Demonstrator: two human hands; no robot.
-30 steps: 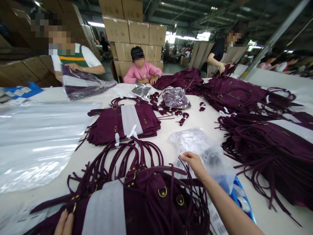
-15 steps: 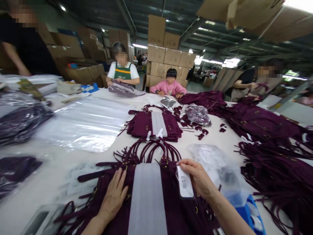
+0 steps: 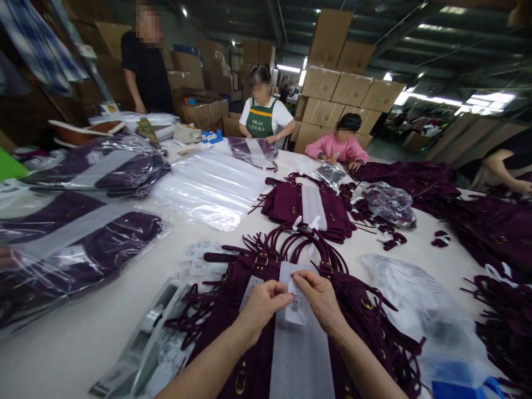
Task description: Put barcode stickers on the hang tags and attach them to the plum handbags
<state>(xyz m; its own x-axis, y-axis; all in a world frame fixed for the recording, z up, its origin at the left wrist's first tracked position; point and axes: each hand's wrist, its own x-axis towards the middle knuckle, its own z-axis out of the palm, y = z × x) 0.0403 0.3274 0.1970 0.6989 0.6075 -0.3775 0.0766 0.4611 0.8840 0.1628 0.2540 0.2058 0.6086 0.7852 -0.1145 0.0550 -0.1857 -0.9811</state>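
Observation:
A white tag [image 3: 295, 310] hangs between my two hands, above the pale strip [image 3: 301, 360] on a dark purple bag [image 3: 245, 332]. My right hand [image 3: 318, 293] pinches the tag's top edge. My left hand [image 3: 268, 305] is closed at the tag's left side, thumb and forefinger together at it. The bag lies flat in front of me, its looped handles [image 3: 291, 238] pointing away and tied with white. Another white tag [image 3: 250, 291] rests on the bag, left of the strip.
Plastic-wrapped bags [image 3: 78, 238] lie left, clear plastic sleeves [image 3: 211, 185] beyond. More purple bags [image 3: 286, 205] are ahead. A grey-green dispenser [image 3: 145, 332] stands near left, a crumpled plastic bag [image 3: 419, 299] right. Several people work around the table.
The view has turned left. My left hand has lifted off the bag and come to the tag, and my right hand has brought the tag over the pale strip.

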